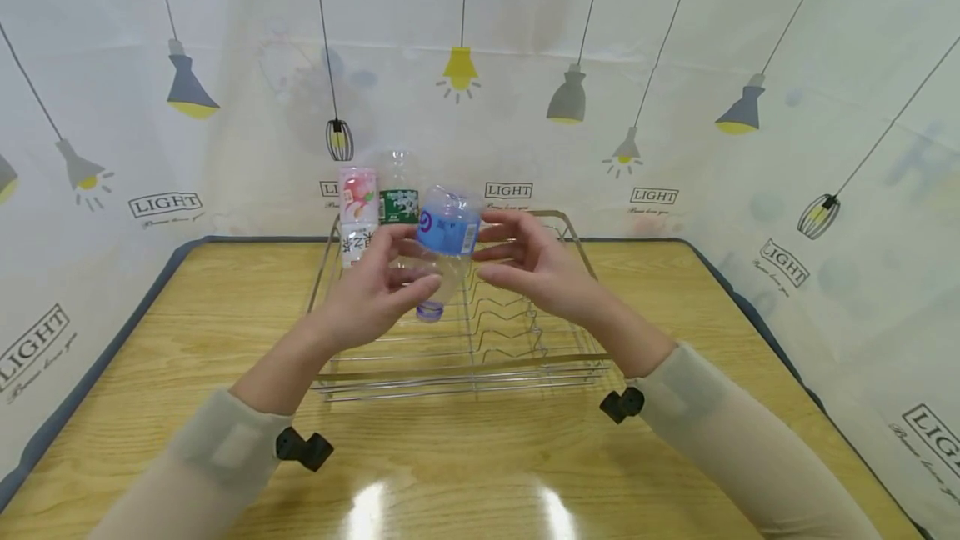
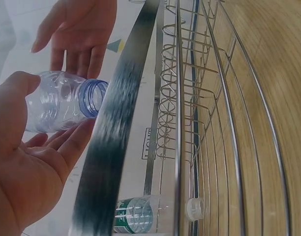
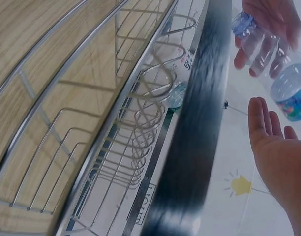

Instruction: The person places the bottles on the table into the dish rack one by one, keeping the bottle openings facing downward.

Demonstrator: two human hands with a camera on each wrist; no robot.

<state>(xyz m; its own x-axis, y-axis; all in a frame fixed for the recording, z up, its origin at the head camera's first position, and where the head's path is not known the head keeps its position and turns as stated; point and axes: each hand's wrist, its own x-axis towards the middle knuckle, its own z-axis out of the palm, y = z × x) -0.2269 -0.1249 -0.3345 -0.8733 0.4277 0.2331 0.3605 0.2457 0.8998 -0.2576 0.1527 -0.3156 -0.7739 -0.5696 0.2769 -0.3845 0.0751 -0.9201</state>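
A clear plastic bottle (image 1: 450,227) with a blue label is tilted neck-down above the wire rack (image 1: 495,367). My left hand (image 1: 367,290) holds it between thumb and fingers; the left wrist view shows the thumb on one side of the bottle (image 2: 57,103) and the fingers beneath. On the bottle's other side is my right hand (image 1: 551,269), its fingers extended and loosely bent. A gap shows between that hand (image 3: 281,147) and the bottle in the right wrist view. The bottle's neck has a blue-purple ring.
At the rack's back left, a bottle with a pink and white label (image 1: 358,198) and a green-labelled bottle (image 1: 398,205) stand upside down side by side. Wavy wire dividers (image 1: 510,327) run along the rack's right half. The wooden table (image 1: 450,457) meets a printed backdrop.
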